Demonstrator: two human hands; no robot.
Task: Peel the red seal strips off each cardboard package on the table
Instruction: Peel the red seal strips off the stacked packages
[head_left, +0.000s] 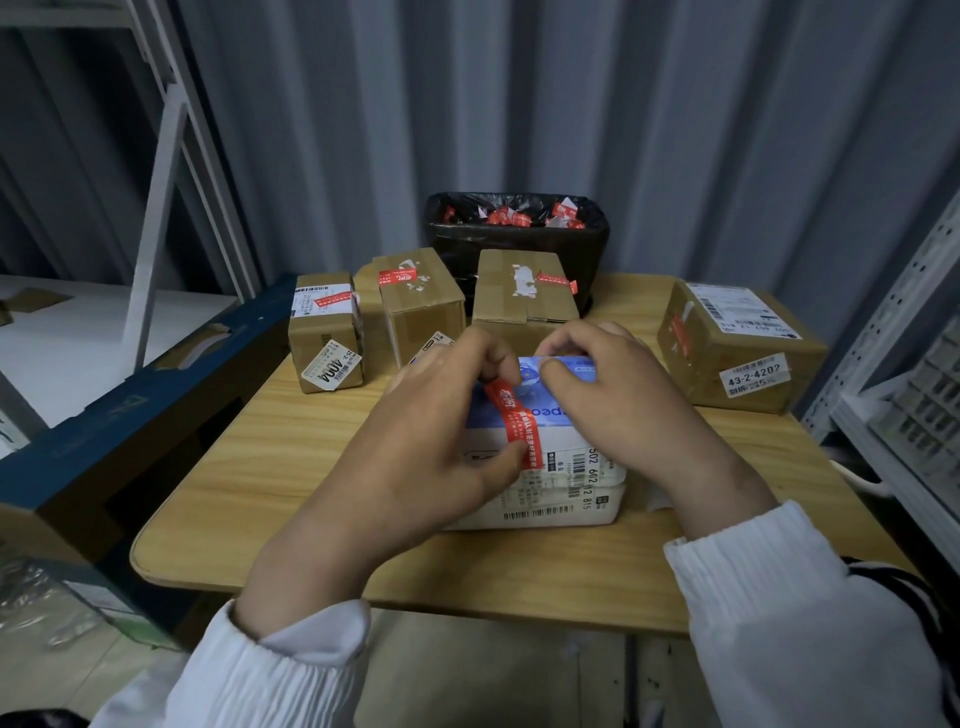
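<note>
A white and blue package (561, 467) lies in the middle of the wooden table (260, 467). A red seal strip (514, 423) runs across its top. My left hand (431, 431) grips the package's left side; its thumb lies by the strip's near end and its fingertips curl at the far end. My right hand (608, 389) rests on the package's right side with curled fingers at the far top edge. Several brown cardboard boxes with red strips stand behind: far left (324, 332), middle (418, 301), behind the hands (524, 296), far right (732, 348).
A black-lined bin (514, 244) with several peeled red strips stands at the table's back edge against a corrugated wall. A blue crate (130, 415) sits to the left of the table. White metal shelving (909, 364) stands on the right.
</note>
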